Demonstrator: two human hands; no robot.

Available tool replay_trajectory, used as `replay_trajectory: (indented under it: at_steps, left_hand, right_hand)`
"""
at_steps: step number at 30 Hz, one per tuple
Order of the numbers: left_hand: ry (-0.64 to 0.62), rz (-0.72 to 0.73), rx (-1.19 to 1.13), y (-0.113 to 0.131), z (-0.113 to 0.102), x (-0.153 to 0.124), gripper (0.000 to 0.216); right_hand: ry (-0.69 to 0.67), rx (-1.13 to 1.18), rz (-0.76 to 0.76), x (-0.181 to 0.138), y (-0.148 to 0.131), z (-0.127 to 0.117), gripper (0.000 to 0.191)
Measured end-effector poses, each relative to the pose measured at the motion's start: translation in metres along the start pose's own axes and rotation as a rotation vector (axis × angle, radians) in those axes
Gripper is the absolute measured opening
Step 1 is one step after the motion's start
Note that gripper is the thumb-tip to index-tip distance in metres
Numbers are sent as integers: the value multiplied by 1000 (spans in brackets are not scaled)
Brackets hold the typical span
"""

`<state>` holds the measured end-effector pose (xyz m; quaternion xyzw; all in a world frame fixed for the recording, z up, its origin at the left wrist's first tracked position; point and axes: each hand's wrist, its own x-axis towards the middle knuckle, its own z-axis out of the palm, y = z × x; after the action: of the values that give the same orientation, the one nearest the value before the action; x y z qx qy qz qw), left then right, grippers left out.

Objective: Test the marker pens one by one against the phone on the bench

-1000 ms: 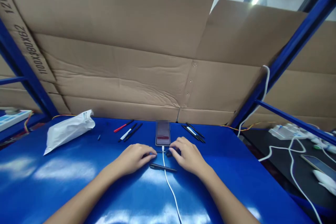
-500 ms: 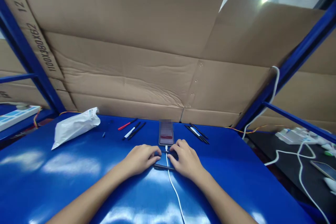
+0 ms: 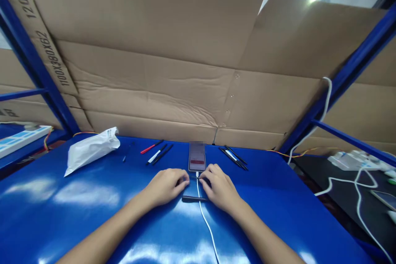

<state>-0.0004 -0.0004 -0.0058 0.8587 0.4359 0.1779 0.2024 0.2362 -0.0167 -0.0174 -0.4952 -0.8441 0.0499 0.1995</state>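
My left hand [image 3: 165, 187] and my right hand [image 3: 219, 187] rest on the blue table [image 3: 62, 198], their fingertips meeting at a slim black pen-like piece [image 3: 201, 178]. Its ends are mostly hidden by my fingers. Just beyond them lies a phone [image 3: 197, 163], its screen blurred, with a white charging cable [image 3: 204, 218] running from its bottom edge towards me. A black stylus [image 3: 194, 199] lies just below my hands, across the cable.
Several pens lie beyond my hands, including a red one [image 3: 151, 147] and a cluster at right [image 3: 233, 158]. A white plastic bag [image 3: 91, 148] lies at left. Cardboard sheets [image 3: 148, 70] and blue shelf posts [image 3: 340, 82] stand behind. A lower dark surface at right holds cables.
My view has turned slightly, shifting the table to the right in the picture. My hands have drawn a little closer together around the black piece.
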Motion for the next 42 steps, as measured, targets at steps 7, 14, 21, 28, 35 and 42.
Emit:
replay_trajectory:
  at_steps: [7, 14, 21, 28, 35, 42]
  left_hand:
    - [98, -19, -283, -2, 1, 2, 22]
    - [132, 44, -355, 0, 3, 3, 26]
    - [114, 25, -390, 4, 4, 3, 27]
    - [131, 15, -418, 4, 4, 3, 26]
    - [141, 15, -402, 4, 6, 2, 25]
    - [152, 127, -246, 0, 10, 1, 24]
  right_hand:
    - [41, 145, 50, 1, 8, -3, 7]
    - [89, 252, 75, 3, 7, -9, 7]
    - [74, 371, -50, 0, -5, -13, 9]
    - [66, 354, -101, -1, -10, -12, 11]
    - [70, 351, -104, -3, -11, -12, 11]
    - [105, 393, -90, -4, -17, -12, 14]
